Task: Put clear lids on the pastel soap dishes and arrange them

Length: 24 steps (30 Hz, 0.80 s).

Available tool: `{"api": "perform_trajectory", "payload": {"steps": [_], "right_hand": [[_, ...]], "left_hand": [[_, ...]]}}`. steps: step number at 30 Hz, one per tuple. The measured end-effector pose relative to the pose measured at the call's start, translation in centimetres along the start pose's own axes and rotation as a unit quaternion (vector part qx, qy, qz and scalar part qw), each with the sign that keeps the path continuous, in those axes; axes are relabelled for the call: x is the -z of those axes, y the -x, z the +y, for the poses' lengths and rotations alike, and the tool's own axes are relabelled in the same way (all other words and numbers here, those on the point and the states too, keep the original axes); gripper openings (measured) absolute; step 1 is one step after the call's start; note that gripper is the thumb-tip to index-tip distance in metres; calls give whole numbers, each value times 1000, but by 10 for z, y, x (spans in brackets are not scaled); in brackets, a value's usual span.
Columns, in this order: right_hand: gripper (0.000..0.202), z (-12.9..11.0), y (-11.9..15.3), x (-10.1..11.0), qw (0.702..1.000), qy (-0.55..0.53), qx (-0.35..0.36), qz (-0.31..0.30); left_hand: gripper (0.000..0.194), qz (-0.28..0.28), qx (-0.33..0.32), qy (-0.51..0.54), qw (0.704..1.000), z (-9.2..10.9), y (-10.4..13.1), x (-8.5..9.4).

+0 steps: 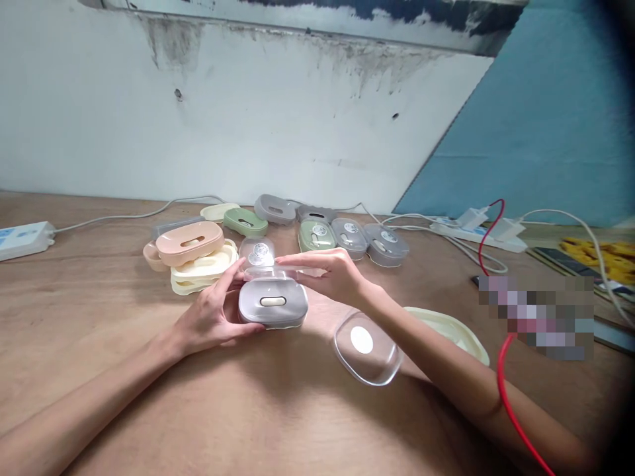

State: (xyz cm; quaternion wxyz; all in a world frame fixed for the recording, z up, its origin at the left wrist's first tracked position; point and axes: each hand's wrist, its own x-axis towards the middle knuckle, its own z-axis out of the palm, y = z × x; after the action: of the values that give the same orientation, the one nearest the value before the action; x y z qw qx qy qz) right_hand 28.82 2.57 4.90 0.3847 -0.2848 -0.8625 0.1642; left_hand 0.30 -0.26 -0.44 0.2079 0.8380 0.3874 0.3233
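A grey oval soap box with a slot in its top stands tilted toward me on the table. My left hand grips its left side, thumb along the lower front edge and fingers at the top left. Along its far upper edge is a clear plastic lid. My right hand has this lid between its stretched fingers and thumb. Just behind sits another clear lid with a round label. Near my right forearm a clear lid with a white round sticker lies on the wood.
Pink box tops rest on cream trays at left. Green and grey tops stand behind; several lidded boxes line the right. A cream oval piece, power strips and a red cable lie rightward.
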Motion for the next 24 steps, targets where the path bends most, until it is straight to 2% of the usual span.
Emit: {"api": "perform_trajectory", "payload": {"steps": [2,4,8,11,21,24], "right_hand": [[32,1,-1,3,997,-62,-30,-41],[51,-2,-1,7,990,-77,-63,-98],[78,-15,-1,10,976,3,-101,-193],[91,-22,0,6,969,66,-93,-217],[90,-28,1,-1,962,125,-63,-235],[87,-29,1,1,957,111,-64,-260]], "left_hand": [[105,-5,-20,-20,1000,1,-1,2],[95,-7,-34,-19,999,4,-2,3],[80,3,-35,-2,999,8,-3,5],[77,15,-42,-5,999,8,-2,5],[74,11,-36,0,999,10,-4,7],[84,10,-11,11,1000,7,-3,5]]}}
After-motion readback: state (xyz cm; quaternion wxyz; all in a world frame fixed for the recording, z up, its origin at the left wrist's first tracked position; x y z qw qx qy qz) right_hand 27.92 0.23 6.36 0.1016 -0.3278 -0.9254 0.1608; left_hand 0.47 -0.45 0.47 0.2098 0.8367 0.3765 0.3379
